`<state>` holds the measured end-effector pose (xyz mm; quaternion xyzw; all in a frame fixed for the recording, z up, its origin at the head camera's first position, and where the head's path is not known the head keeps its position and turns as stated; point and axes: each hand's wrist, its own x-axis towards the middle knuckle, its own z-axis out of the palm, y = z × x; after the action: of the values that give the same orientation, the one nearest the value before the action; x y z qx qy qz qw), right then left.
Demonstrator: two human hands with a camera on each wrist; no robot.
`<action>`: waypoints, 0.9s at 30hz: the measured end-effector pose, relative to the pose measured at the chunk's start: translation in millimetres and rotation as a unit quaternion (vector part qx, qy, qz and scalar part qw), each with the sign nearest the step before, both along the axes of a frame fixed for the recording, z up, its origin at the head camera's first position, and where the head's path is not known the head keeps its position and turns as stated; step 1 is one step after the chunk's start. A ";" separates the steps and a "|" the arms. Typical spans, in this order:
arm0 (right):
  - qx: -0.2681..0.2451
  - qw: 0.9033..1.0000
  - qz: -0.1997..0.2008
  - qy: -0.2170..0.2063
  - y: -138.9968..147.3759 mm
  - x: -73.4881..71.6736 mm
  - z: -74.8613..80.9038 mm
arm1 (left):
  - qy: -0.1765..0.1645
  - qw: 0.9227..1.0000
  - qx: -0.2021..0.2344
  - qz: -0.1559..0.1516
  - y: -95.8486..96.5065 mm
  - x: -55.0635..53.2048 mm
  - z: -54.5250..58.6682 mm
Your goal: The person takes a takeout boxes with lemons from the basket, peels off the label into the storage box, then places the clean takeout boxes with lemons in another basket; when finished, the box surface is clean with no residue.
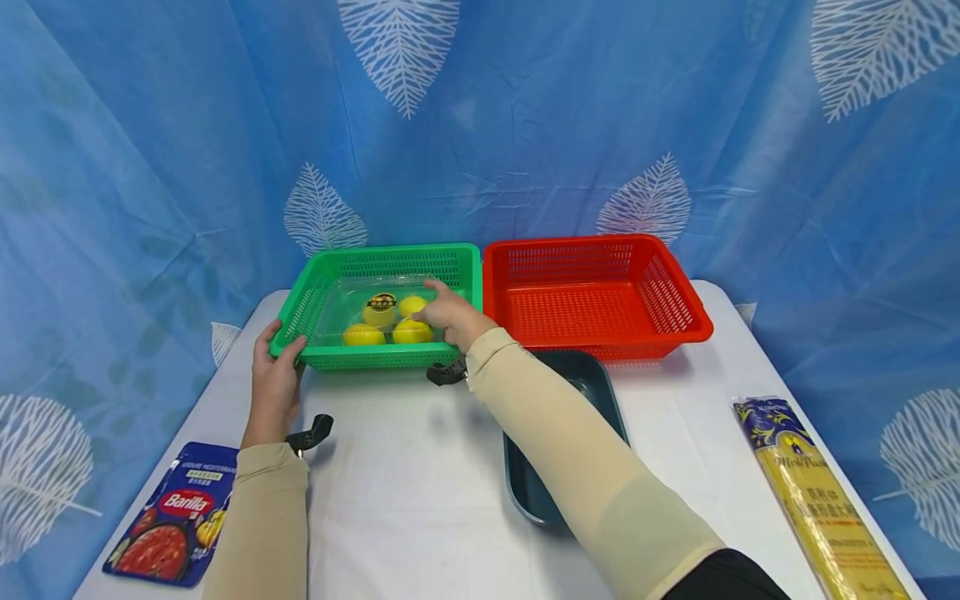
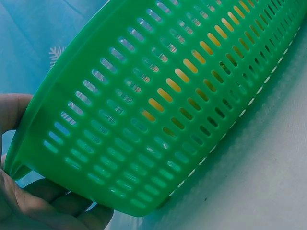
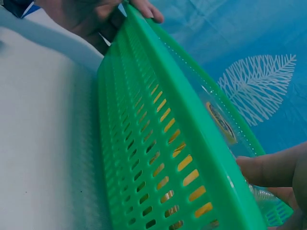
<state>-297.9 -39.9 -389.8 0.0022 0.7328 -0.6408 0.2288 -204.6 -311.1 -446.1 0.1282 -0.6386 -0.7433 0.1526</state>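
Observation:
A clear plastic box of yellow fruit (image 1: 363,334), with a round black-and-yellow label, lies inside the green basket (image 1: 375,358). My left hand (image 1: 272,379) grips the basket's front left corner, thumb over the rim and fingers under it in the left wrist view. Reaching over the basket's front right side, my right hand (image 1: 452,315) holds the box at its right end. In the right wrist view its thumb (image 3: 268,168) presses on the clear plastic beside the rim; the other fingers are partly hidden behind the basket wall.
A red basket (image 1: 570,304) stands right beside the green one. Below my right forearm sits a dark blue tray (image 1: 525,479), partly covered by the sleeve. A Barilla sauce pouch (image 1: 176,512) lies at the left, a spaghetti pack (image 1: 821,500) at the right edge. Behind hangs a blue curtain (image 1: 517,125).

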 end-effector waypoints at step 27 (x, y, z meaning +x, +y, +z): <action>-0.119 0.993 -0.020 0.012 12.5 13.0 58.8 | -0.011 1.000 -0.006 -0.008 -1.2 1.8 3.4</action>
<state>-284.9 -27.4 -331.0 -0.0175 0.6540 -0.7277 0.2060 -202.8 -312.3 -442.7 0.1301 -0.6457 -0.7391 0.1408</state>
